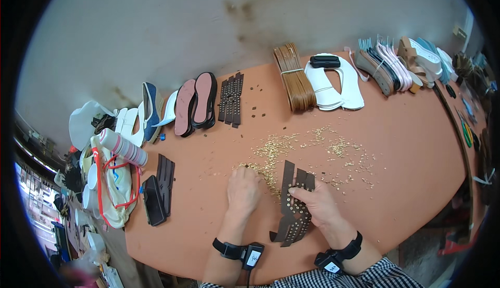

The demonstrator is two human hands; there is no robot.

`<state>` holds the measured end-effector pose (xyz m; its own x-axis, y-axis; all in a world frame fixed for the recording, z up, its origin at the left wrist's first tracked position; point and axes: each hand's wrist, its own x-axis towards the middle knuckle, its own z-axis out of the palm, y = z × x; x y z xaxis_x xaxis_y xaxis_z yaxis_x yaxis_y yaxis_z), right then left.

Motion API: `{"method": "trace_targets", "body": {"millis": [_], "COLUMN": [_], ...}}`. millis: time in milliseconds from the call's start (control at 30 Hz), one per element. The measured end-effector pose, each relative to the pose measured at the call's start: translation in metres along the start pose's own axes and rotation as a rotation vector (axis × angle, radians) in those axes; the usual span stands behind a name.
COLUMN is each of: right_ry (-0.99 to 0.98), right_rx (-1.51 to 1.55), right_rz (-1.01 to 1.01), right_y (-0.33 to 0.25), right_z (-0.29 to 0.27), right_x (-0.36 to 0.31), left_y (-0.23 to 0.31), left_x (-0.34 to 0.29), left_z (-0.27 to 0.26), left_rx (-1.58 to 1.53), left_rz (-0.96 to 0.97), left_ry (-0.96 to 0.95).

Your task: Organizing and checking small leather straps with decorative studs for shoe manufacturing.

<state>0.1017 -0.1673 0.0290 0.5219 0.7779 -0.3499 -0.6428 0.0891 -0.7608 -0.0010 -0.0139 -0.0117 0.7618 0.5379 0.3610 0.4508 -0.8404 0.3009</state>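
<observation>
My right hand (324, 204) grips a dark brown cut-out shoe upper (287, 204), its thumb on top. Rows of small gold studs dot the narrow strips of this piece, while its long left strip is plain. At the near edge of a loose spread of gold studs (271, 155), my left hand (244, 189) rests with its fingers curled down and together. Its fingertips are hidden, so what they pinch cannot be made out. On the far left part of the table lies a similar studded dark upper (230, 100).
Pink-topped soles (204, 97) stand at the back left. A bundle of brown strips (295, 79), white cut pieces (350, 92) and bundled wedge soles (383, 66) line the back. Left are a black case (154, 202), plain dark strips (165, 176), stacked cups (122, 146) and a drawstring bag (117, 194).
</observation>
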Motion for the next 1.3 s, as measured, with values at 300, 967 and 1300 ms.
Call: {"method": "trace_targets", "body": {"millis": [300, 967, 1300], "right_ry": [-0.03, -0.038, -0.047], "right_rx": [0.02, -0.157, -0.298], "right_rz": [-0.05, -0.116, -0.197], "right_y": [0.006, 0.007, 0.009], "right_z": [0.001, 0.006, 0.005], "right_x": [0.001, -0.01, -0.01], "left_y": [-0.003, 0.052, 0.058], "left_x": [-0.003, -0.01, -0.013], "left_z": [0.002, -0.019, -0.02], "left_rx": [-0.252, -0.973, -1.101], "left_rz": [-0.026, 0.044, -0.068], "left_ry": [0.011, 0.042, 0.052]}}
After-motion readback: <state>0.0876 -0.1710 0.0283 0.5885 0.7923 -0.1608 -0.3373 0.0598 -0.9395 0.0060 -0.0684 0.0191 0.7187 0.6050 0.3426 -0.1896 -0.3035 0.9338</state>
